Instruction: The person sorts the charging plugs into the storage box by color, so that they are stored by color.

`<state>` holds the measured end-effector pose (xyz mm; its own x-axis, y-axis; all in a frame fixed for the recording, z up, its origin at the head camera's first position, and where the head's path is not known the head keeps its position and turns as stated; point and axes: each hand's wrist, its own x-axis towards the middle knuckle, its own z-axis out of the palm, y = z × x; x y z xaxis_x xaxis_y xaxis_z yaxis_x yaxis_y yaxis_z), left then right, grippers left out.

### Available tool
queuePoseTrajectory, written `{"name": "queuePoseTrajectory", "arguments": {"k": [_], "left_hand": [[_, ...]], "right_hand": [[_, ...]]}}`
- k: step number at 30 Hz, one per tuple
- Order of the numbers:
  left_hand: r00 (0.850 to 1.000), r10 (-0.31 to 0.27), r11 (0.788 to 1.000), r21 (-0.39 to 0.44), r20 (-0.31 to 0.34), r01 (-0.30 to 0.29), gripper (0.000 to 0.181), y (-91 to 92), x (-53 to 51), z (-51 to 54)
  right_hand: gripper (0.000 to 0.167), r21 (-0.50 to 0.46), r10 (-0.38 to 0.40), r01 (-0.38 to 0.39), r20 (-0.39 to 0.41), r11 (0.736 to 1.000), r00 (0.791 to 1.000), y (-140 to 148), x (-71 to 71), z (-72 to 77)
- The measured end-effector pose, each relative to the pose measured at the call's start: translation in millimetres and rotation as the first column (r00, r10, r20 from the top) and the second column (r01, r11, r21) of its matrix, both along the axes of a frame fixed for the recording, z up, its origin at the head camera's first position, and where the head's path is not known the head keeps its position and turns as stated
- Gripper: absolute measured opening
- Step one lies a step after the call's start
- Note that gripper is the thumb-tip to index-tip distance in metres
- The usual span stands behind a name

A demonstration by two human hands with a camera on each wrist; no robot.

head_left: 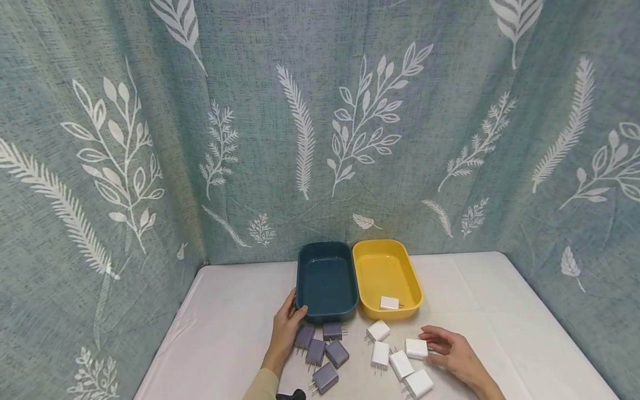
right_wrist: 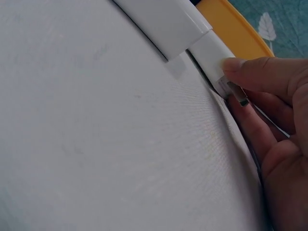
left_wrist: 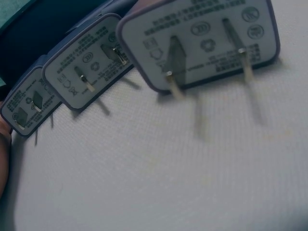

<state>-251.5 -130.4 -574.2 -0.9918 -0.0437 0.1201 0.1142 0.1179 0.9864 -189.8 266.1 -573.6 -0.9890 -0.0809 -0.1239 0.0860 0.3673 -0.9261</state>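
Note:
My left hand (head_left: 286,329) holds the near left corner of a dark blue plastic bin (head_left: 327,318), its thumb at the rim and its fingers along the outer side. Several purple wall chargers (head_left: 325,378) lie just in front of that bin; their two-prong faces, such as on the closest charger (left_wrist: 199,45), show in the left wrist view. My right hand (head_left: 457,355) pinches a white wall charger (head_left: 416,348) at its prong end. In the right wrist view the thumb lies on the pinched charger (right_wrist: 211,55), close to the metal prongs (right_wrist: 237,94).
A yellow bin (head_left: 417,278) stands against the blue one's right side, with one white charger (head_left: 389,303) inside. Several other white chargers (head_left: 380,355) lie in front of it on the white tablecloth (head_left: 235,311). Leaf-patterned curtains (head_left: 260,139) enclose the back and sides.

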Motion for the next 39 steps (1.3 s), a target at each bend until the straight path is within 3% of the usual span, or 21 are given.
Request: {"name": "queuePoseTrajectory", "arguments": {"k": [10,21,26,32,39], "left_hand": [[1.0,0.007,1.0,-0.014,-0.009,-0.007,0.062,0.6,-0.1,-0.1],[1.0,-0.003,1.0,-0.015,-0.01,0.003,0.063,-0.3,0.4,-0.2],[1.0,0.0,1.0,-0.011,-0.012,0.0,0.063,-0.4,0.1,0.1],[1.0,-0.001,1.0,-0.005,-0.01,0.001,0.063,-0.5,0.0,-0.6],[1.0,0.006,0.999,-0.033,-0.01,-0.006,0.062,-0.4,0.8,0.7]], "right_hand": [[0.066,-0.115,-0.016,0.014,-0.013,0.993,1.0,5.3,0.5,-2.2],[0.064,-0.154,-0.145,0.148,0.032,0.977,0.989,-2.0,-0.1,5.6],[0.066,-0.128,-0.139,0.141,0.027,0.982,0.99,-2.9,-2.9,8.5],[0.063,-0.129,-0.12,0.117,-0.02,0.985,0.993,-1.4,-7.9,14.3],[0.063,-0.176,-0.094,0.066,-0.153,0.982,0.984,-2.8,-8.6,22.6]]}}
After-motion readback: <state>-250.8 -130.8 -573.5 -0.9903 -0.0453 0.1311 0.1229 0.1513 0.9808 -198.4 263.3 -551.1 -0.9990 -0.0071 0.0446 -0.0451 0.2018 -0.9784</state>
